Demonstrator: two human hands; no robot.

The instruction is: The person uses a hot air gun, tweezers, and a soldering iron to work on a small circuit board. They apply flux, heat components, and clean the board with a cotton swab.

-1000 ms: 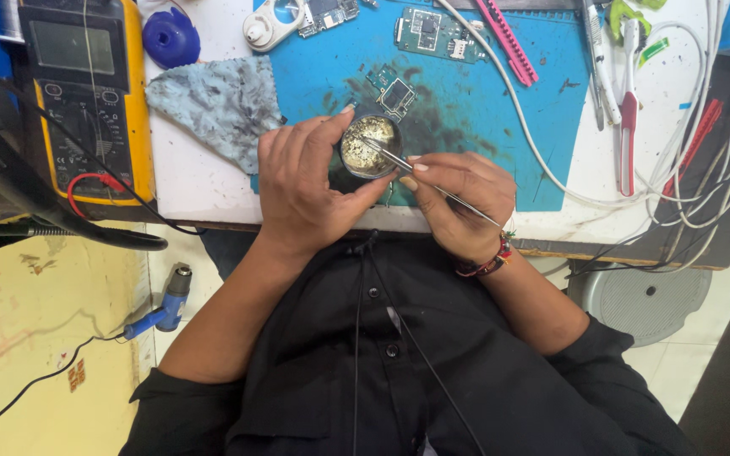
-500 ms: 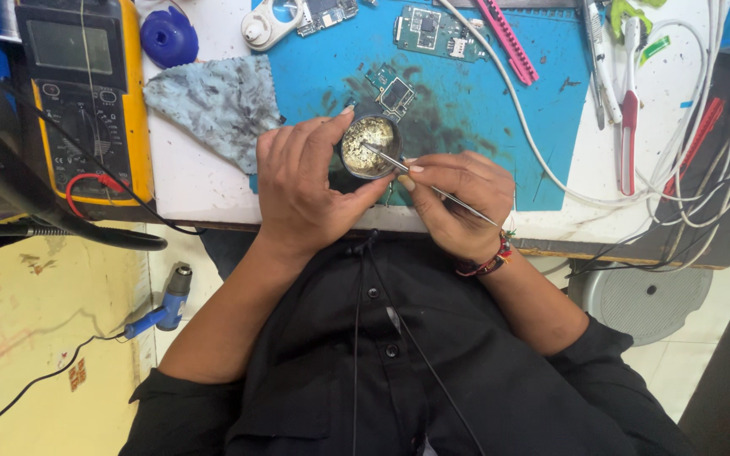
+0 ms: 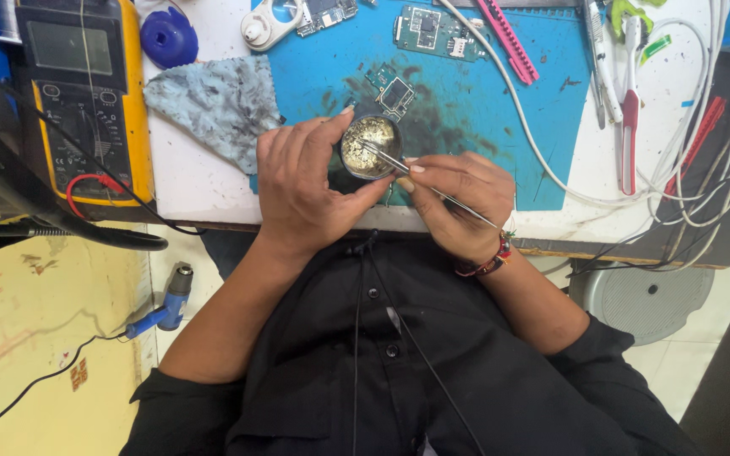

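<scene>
My left hand [image 3: 306,190] grips a small round tin [image 3: 369,145] of yellowish paste just above the blue work mat [image 3: 483,93]. My right hand [image 3: 454,198] pinches metal tweezers [image 3: 399,162], and their tips rest in the paste. Both hands are close together at the near edge of the bench. A small circuit board [image 3: 394,95] lies on the mat just beyond the tin.
A yellow multimeter [image 3: 86,93] stands at the left, with a grey cloth [image 3: 213,101] beside it. Another circuit board [image 3: 428,29], a pink tool [image 3: 509,42], several cables [image 3: 686,169] and hand tools [image 3: 627,93] lie farther back and right. A blue-handled tool [image 3: 166,300] lies on the floor.
The tweezer tips have shifted slightly inside the tin. Both hands stay almost where they were.
</scene>
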